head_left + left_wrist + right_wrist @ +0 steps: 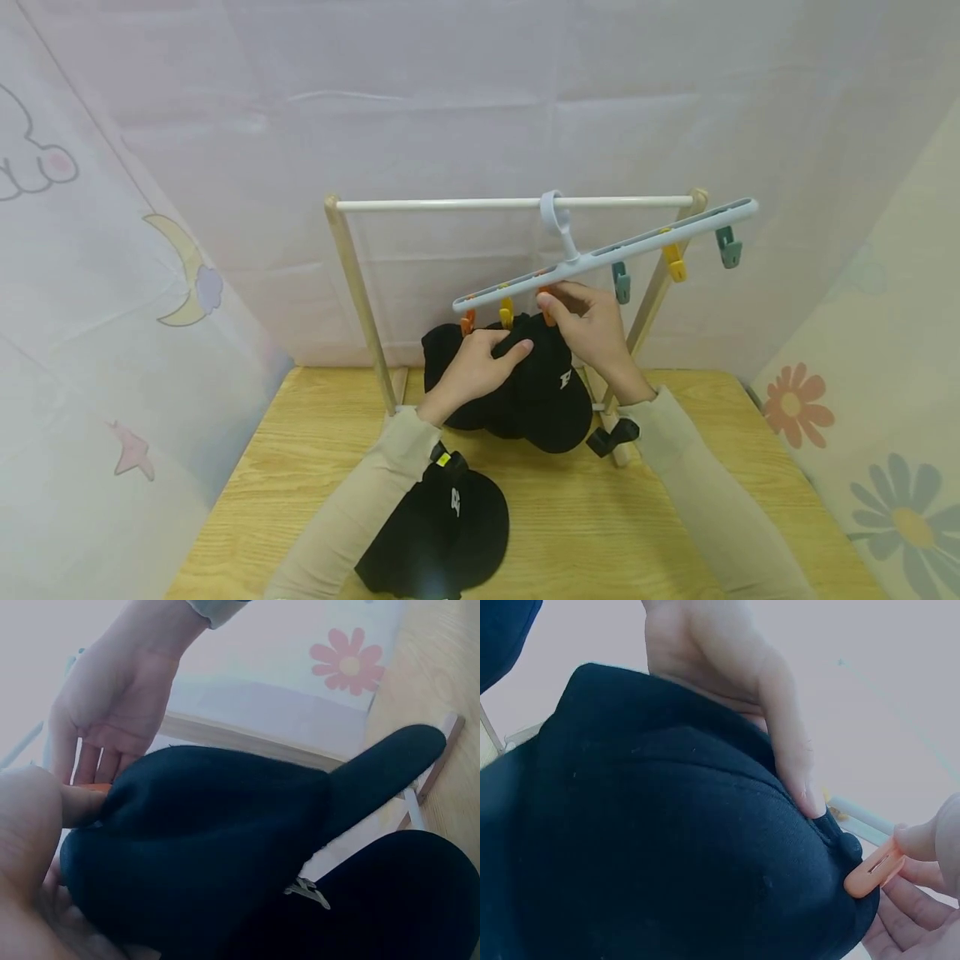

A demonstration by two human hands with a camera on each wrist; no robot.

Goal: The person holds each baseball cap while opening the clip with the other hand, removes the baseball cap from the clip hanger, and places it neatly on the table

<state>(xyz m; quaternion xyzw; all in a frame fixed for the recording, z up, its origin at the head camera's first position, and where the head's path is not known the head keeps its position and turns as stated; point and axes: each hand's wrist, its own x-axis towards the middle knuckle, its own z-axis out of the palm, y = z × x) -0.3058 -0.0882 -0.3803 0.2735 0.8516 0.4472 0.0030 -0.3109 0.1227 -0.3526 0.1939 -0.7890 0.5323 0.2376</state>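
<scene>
A light blue clip hanger hangs by its hook from the white bar, tilted with its left end lower. My left hand grips the top of a black cap with a white letter, thumb on the near side. At the cap's top edge, my right hand pinches an orange clip, whose tip overlaps the fabric in the right wrist view. Another black cap hangs to the left, under an orange clip and a yellow clip, partly hidden by my left hand.
A black cap lies on the wooden table near my left forearm. The rack's wooden legs flank the hanging caps. On the hanger's raised right side are two green clips and a yellow clip. Printed cloth stands behind.
</scene>
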